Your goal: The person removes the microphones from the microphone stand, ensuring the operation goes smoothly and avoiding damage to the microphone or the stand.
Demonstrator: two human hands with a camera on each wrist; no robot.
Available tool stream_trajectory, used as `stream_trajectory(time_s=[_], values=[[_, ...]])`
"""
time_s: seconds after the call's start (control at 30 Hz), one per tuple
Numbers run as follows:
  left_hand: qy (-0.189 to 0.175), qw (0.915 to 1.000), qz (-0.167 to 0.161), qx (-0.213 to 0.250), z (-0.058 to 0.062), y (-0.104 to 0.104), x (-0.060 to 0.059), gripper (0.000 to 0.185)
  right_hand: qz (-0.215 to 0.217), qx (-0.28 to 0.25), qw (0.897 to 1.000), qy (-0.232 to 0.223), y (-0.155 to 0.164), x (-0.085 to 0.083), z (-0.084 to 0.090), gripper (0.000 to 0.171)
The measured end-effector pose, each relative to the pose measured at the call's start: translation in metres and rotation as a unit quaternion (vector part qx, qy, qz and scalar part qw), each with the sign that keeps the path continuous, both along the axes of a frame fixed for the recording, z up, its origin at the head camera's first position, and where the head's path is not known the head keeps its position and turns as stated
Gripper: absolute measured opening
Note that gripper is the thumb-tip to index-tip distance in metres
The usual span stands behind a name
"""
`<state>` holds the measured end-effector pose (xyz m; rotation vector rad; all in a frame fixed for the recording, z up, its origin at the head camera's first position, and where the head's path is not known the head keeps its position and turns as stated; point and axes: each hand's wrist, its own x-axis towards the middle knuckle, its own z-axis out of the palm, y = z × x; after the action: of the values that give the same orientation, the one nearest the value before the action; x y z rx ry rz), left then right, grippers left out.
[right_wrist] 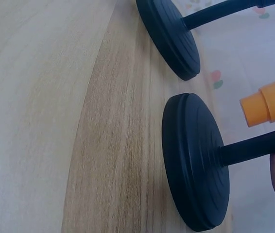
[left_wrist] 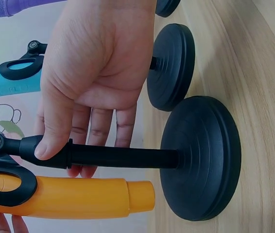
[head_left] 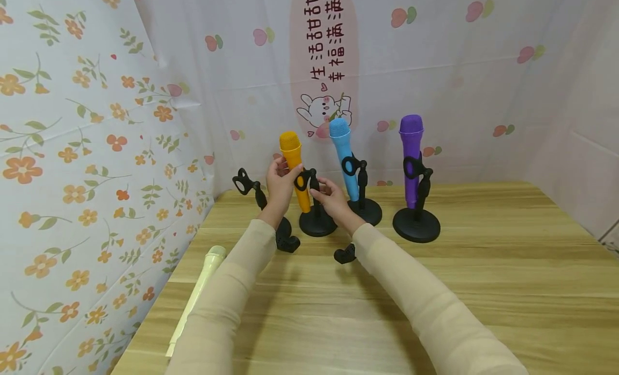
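An orange microphone (head_left: 290,143) leans in the clip of a black tabletop microphone stand (head_left: 317,228). My left hand (head_left: 280,184) holds the microphone from the left, its thumb in front and fingers behind; only some fingertips (left_wrist: 1,222) show in the left wrist view. My right hand (head_left: 335,201) grips the stand's upright, with the thumb (left_wrist: 52,128) on the near side below the clip joint. In the right wrist view, the microphone's lower end (right_wrist: 268,103) hangs above the round base (right_wrist: 196,165). Part of the left hand's grip is hidden.
A stand with a bare clip (head_left: 245,182) is at the left, partly behind my left arm. To the right, a blue microphone (head_left: 344,149) and a purple microphone (head_left: 411,149) sit in stands. A pale yellow microphone (head_left: 195,291) lies near the table's left edge. Patterned cloth (head_left: 242,58) hangs behind.
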<state>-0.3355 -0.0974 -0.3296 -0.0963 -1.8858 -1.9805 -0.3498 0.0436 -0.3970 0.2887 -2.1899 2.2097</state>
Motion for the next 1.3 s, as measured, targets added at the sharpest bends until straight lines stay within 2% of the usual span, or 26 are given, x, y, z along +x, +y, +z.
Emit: stream_trajectory(time_s=[0.53,0.87,1.1,1.3], values=[[-0.016,0.9998,0.008,-0.012,0.006,-0.001,0.003,0.043,-0.012,0.007,1.0,0.009,0.0,0.001,0.0,0.043],[0.0,0.9999,0.0,-0.011,0.007,-0.002,0.003,0.039,-0.007,0.008,1.0,0.013,0.002,0.005,0.002,0.044],[0.011,0.9998,-0.009,-0.016,0.01,-0.002,0.012,0.039,-0.006,0.017,1.0,0.016,0.008,0.014,0.007,0.048],[0.02,0.9992,-0.03,-0.017,0.015,0.003,0.023,0.038,-0.008,0.019,1.0,0.02,0.018,0.026,0.013,0.048]])
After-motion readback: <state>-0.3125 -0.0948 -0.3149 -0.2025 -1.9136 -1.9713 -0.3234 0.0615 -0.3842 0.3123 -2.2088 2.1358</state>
